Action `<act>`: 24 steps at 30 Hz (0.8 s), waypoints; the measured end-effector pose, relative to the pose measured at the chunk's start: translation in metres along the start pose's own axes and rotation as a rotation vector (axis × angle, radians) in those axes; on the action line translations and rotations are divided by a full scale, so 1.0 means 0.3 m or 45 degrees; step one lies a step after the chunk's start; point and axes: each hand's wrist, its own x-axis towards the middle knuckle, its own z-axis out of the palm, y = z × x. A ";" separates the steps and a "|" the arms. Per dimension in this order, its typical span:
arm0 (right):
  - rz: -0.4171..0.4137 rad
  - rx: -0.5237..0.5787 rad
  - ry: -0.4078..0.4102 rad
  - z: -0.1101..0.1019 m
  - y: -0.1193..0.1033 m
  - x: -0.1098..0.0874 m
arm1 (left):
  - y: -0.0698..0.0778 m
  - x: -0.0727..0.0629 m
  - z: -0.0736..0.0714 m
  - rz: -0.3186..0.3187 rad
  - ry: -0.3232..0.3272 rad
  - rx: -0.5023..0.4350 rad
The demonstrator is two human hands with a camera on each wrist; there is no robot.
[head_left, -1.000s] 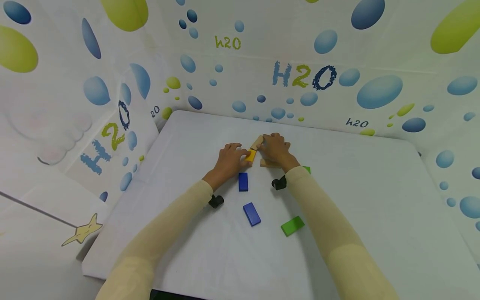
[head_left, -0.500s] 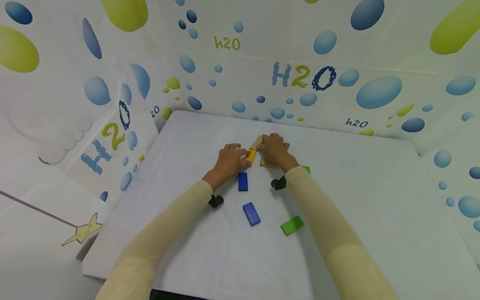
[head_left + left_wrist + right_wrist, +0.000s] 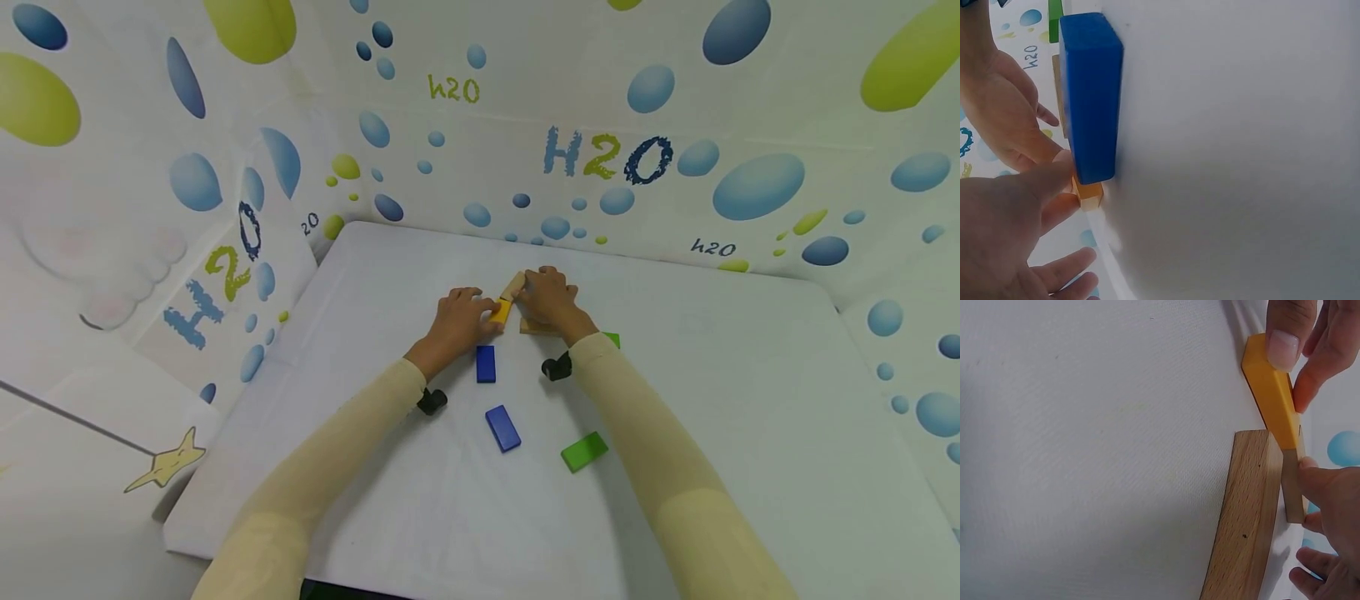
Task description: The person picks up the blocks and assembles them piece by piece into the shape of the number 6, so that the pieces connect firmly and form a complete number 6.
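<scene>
Between thumb and index finger, my left hand (image 3: pixel 456 323) pinches a yellow-orange wooden block (image 3: pixel 1269 387) that lies on the table. A natural wood block (image 3: pixel 1293 490) lies end to end with it, touching, and my right hand (image 3: pixel 549 296) holds that one with the thumb against its side. In the head view the pair runs in a slanted line away from me. A second natural wood block (image 3: pixel 1244 512) rests under the right wrist, partly covered by it in the head view. Just behind the left hand lies a dark blue block (image 3: pixel 486 364).
Nearer me on the white table (image 3: pixel 420 517) are another blue block (image 3: pixel 502 428) and a green block (image 3: pixel 585 452). A second green block (image 3: pixel 612 340) peeks out beside the right sleeve. A wall printed with bubbles borders the table's far edge.
</scene>
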 end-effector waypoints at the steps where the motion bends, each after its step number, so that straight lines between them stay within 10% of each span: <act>1: -0.001 0.003 0.001 0.000 0.000 -0.001 | 0.000 0.000 -0.002 0.002 -0.004 0.004; 13: -0.063 0.035 0.049 -0.028 0.005 -0.036 | -0.006 0.015 0.005 -0.002 -0.010 0.029; 24: -0.364 -0.023 -0.032 -0.050 0.127 -0.165 | 0.003 0.003 0.000 -0.031 -0.025 0.027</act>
